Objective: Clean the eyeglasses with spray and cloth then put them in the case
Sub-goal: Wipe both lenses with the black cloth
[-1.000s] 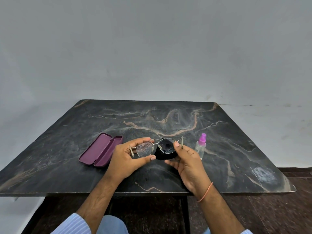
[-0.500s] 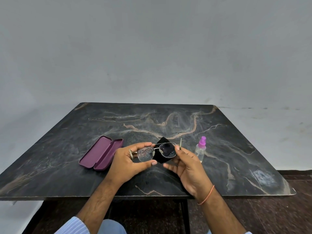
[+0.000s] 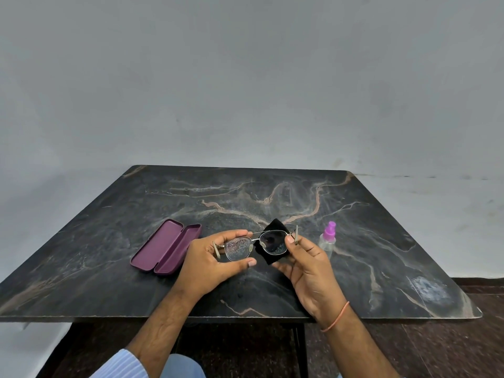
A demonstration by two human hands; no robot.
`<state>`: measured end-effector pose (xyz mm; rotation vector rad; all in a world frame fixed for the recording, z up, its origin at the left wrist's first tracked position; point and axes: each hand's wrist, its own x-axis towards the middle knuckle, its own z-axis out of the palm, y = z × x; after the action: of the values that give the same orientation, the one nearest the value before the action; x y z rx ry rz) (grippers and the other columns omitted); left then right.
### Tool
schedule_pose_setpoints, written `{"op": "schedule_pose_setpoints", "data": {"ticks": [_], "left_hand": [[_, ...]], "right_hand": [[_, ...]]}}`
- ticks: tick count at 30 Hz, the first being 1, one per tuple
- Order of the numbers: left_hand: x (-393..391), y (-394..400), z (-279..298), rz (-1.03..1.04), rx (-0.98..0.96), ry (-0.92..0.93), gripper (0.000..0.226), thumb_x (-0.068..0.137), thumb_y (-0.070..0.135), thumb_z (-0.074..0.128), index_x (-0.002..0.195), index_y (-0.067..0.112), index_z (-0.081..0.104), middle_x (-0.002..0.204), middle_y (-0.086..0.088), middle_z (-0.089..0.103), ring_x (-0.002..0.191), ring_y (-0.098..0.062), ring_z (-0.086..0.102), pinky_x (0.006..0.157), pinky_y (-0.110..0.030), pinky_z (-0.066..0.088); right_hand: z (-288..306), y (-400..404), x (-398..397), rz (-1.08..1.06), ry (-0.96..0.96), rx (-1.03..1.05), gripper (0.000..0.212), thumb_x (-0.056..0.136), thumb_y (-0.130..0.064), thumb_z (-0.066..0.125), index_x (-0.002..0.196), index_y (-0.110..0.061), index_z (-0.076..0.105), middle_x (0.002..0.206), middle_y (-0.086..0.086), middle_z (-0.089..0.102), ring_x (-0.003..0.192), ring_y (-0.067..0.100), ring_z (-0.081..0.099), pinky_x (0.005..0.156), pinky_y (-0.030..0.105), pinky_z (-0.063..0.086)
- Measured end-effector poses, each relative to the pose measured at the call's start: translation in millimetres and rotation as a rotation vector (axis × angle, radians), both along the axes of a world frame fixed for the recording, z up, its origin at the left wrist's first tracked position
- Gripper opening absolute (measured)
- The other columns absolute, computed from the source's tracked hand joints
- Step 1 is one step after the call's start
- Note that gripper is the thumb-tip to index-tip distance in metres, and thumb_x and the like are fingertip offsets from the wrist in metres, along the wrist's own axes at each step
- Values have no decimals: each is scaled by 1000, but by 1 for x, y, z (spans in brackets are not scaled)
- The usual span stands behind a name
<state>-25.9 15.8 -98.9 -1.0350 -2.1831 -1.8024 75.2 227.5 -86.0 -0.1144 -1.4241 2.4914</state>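
Eyeglasses, droplet-speckled, were held above the marble table: left hand pinched one lens rim, right hand gripped the other end with black cloth behind; open maroon case left, spray bottle right.

Left hand: raised, thumb and fingers curled in a pinch. Right hand: raised, palm up, thumb pressed down, fingers cupped beneath. Both forearms bare, sleeves pushed back.

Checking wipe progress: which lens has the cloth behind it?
The lens by the right hand; black cloth backs it. The other lens shows droplets.
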Motion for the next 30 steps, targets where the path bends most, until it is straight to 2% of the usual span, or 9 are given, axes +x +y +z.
{"op": "schedule_pose_setpoints", "data": {"ticks": [3, 7, 9, 12, 16, 19, 22, 25, 30], "left_hand": [[1, 0, 1, 0, 4, 2, 62, 75, 36, 104, 132, 30, 81, 127, 15, 84, 120, -9, 81, 108, -28, 61], [2, -1, 2, 26, 8, 27, 61, 75, 37, 104, 131, 33, 81, 128, 17, 83, 123, -7, 79, 109, -26, 60], [3, -1, 3, 39, 10, 45, 59, 76, 32, 104, 130, 36, 81, 128, 18, 83, 121, -6, 80, 106, -23, 60], [5, 0, 5, 55, 4, 81, 58, 76, 32, 102, 129, 33, 81, 126, 21, 83, 119, -4, 80, 104, -19, 60], [5, 1, 4, 64, -9, 103, 59, 75, 30, 102, 130, 25, 83, 124, 21, 84, 116, -3, 81, 102, -20, 62], [6, 1, 5, 67, 2, 110, 58, 74, 30, 102, 128, 28, 82, 122, 22, 84, 114, -2, 81, 101, -19, 62], [6, 0, 5, 74, 19, 107, 58, 75, 28, 102, 130, 26, 83, 124, 19, 84, 116, -5, 81, 103, -21, 62], [7, 1, 6, 81, 8, 125, 59, 75, 29, 102, 132, 25, 82, 125, 19, 84, 117, -3, 80, 104, -21, 61], [7, 1, 5, 75, -1, 136, 61, 76, 31, 101, 133, 26, 81, 126, 18, 84, 117, -4, 81, 104, -23, 62]], "right_hand": [[1, -1, 1, 34, -2, -14, 21, 100, -23, 68, 108, -12, 84, 111, 13, 83, 96, 18, 80, 80, 36, 67], [3, -5, 1, 49, -43, 31, 33, 106, -30, 60, 110, -7, 84, 115, 23, 81, 99, 26, 82, 79, 34, 67], [5, -8, 0, 0, -43, 39, 33, 101, -33, 65, 105, -7, 85, 111, 25, 81, 95, 28, 82, 78, 34, 67], [4, -9, -1, -92, -15, 8, 18, 93, -25, 74, 93, -10, 85, 104, 22, 83, 90, 27, 83, 74, 34, 67], [2, -7, -1, -125, 7, -29, 21, 91, -19, 77, 104, -3, 82, 112, 25, 81, 98, 31, 81, 79, 36, 67], [5, -8, -1, -86, -17, -9, 21, 91, -24, 75, 100, -7, 85, 105, 21, 83, 88, 25, 83, 71, 32, 66], [2, -8, -3, -105, -44, 24, 30, 95, -29, 75, 102, 0, 81, 105, 25, 81, 89, 28, 81, 79, 39, 68], [2, -9, -2, -138, -51, 28, 22, 91, -32, 80, 93, -10, 83, 103, 22, 82, 90, 28, 80, 79, 38, 67], [0, -8, -3, -142, -38, 8, 28, 88, -30, 82, 104, -6, 83, 111, 25, 81, 97, 33, 81, 82, 41, 68]]}}
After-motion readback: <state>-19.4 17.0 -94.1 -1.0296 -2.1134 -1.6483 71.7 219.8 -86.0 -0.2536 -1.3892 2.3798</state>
